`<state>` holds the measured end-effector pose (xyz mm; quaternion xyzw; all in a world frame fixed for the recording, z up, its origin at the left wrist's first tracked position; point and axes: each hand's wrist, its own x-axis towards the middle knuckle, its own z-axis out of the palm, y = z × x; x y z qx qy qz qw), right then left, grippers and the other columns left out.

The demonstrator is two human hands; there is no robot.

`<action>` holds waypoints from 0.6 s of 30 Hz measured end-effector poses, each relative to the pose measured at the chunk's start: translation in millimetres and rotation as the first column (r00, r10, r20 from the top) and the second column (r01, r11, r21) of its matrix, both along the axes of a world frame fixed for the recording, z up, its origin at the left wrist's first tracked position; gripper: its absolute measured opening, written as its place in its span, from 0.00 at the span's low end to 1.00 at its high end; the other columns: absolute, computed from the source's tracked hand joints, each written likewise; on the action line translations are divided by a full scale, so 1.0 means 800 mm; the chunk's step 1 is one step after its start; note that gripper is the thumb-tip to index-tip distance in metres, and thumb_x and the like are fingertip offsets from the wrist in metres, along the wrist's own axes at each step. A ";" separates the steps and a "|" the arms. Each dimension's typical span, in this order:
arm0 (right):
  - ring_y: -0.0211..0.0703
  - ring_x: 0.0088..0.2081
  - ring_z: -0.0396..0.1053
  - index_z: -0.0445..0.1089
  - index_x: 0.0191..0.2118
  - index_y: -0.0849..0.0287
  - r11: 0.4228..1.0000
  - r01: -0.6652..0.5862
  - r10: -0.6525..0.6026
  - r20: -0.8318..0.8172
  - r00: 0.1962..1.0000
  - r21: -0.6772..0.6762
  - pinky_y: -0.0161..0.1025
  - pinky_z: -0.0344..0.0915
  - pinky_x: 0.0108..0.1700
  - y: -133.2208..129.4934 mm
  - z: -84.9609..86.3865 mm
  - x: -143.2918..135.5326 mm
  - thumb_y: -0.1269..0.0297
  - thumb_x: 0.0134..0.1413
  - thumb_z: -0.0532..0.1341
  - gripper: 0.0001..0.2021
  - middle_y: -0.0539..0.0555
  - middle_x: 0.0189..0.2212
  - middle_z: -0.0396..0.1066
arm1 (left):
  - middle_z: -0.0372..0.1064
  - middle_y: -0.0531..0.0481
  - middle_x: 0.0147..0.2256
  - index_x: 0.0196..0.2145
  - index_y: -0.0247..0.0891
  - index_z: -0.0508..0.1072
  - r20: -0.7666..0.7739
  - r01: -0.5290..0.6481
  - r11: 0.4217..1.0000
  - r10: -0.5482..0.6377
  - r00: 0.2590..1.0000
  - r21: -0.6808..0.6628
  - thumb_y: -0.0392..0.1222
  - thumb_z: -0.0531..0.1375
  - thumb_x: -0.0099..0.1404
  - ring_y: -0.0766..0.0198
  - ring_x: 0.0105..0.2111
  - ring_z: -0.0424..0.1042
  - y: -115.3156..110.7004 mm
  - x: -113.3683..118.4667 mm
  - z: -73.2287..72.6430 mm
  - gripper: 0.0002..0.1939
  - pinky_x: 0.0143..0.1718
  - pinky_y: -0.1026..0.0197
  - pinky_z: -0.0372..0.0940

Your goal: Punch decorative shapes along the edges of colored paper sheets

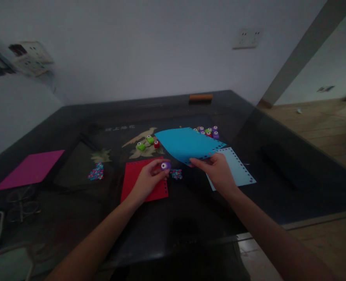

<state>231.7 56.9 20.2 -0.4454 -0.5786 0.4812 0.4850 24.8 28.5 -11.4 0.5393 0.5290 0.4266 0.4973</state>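
My left hand (152,176) is closed around a small purple craft punch (165,166), above a red sheet of paper (131,177) with holes along its edges. Between thumb and fingers, my right hand (215,169) pinches a blue sheet of paper (187,142), raised and bent. Punched holes run along its right and near edges. Under my right hand lies a pale blue sheet (237,169), also punched along its edges. A small pile of punched-out paper bits (177,174) sits on the table between my hands.
Green and red punches (148,139) stand behind the red sheet. Several more punches (211,132) are partly behind the blue sheet. Left are a larger pile of bits (97,171) and a magenta sheet (31,169). An orange-brown bar (200,97) lies at the table's (161,218) back edge.
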 end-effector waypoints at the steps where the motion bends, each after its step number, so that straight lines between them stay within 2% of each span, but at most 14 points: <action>1: 0.45 0.32 0.75 0.76 0.29 0.58 1.000 0.003 -0.003 -0.018 1.000 0.012 0.46 0.70 0.41 -0.001 0.003 0.004 0.63 0.42 0.68 0.06 0.52 0.29 0.78 | 0.73 0.47 0.39 0.45 0.38 0.70 0.005 -0.002 1.000 0.002 1.000 0.005 0.43 0.61 0.57 0.62 0.33 0.74 0.000 0.000 0.000 0.18 0.38 0.54 0.69; 4: 0.46 0.37 0.75 0.76 0.31 0.57 0.999 0.042 -0.038 -0.106 0.994 0.028 0.47 0.69 0.46 -0.008 0.009 0.022 0.62 0.41 0.69 0.09 0.53 0.33 0.78 | 0.74 0.48 0.37 0.45 0.37 0.70 0.009 -0.004 1.000 0.004 1.000 0.024 0.45 0.62 0.56 0.62 0.30 0.74 0.001 -0.001 -0.002 0.19 0.36 0.56 0.69; 7: 0.46 0.34 0.75 0.76 0.30 0.59 0.985 0.165 -0.170 -0.200 0.965 -0.041 0.46 0.72 0.41 -0.017 0.005 0.055 0.56 0.41 0.69 0.12 0.54 0.33 0.77 | 0.75 0.46 0.38 0.43 0.36 0.72 -0.089 0.004 0.997 0.003 0.996 0.077 0.47 0.61 0.57 0.59 0.34 0.75 0.002 -0.002 -0.001 0.18 0.39 0.56 0.69; 9: 0.43 0.26 0.72 0.75 0.26 0.61 0.954 0.283 -0.298 -0.196 0.934 -0.098 0.43 0.73 0.32 -0.020 -0.007 0.085 0.54 0.37 0.70 0.14 0.54 0.27 0.76 | 0.75 0.45 0.40 0.42 0.37 0.73 -0.175 0.015 0.991 0.009 0.985 0.133 0.47 0.61 0.58 0.57 0.39 0.74 0.002 -0.001 -0.001 0.16 0.42 0.55 0.68; 12: 0.38 0.20 0.66 0.73 0.24 0.62 0.891 0.437 -0.451 -0.129 0.883 -0.124 0.35 0.66 0.19 -0.017 -0.030 0.136 0.56 0.31 0.73 0.16 0.53 0.22 0.73 | 0.75 0.46 0.41 0.41 0.37 0.74 -0.245 0.028 0.986 0.014 0.969 0.165 0.48 0.61 0.58 0.56 0.41 0.74 0.001 0.003 0.000 0.15 0.44 0.54 0.67; 15: 0.37 0.18 0.64 0.74 0.28 0.61 0.860 0.495 -0.508 -0.101 0.856 -0.126 0.34 0.61 0.17 -0.011 -0.047 0.178 0.56 0.29 0.73 0.18 0.53 0.23 0.73 | 0.76 0.47 0.41 0.40 0.38 0.74 -0.297 0.047 0.984 0.006 0.955 0.169 0.48 0.60 0.59 0.57 0.41 0.74 0.002 0.008 0.004 0.14 0.45 0.53 0.66; 18: 0.39 0.20 0.66 0.74 0.29 0.60 0.839 0.535 -0.543 -0.100 0.834 -0.097 0.36 0.63 0.20 -0.003 -0.054 0.200 0.56 0.30 0.73 0.17 0.53 0.24 0.75 | 0.75 0.47 0.40 0.40 0.39 0.74 -0.341 0.077 0.978 -0.007 0.940 0.194 0.47 0.59 0.60 0.56 0.41 0.73 0.007 0.015 0.011 0.13 0.46 0.52 0.66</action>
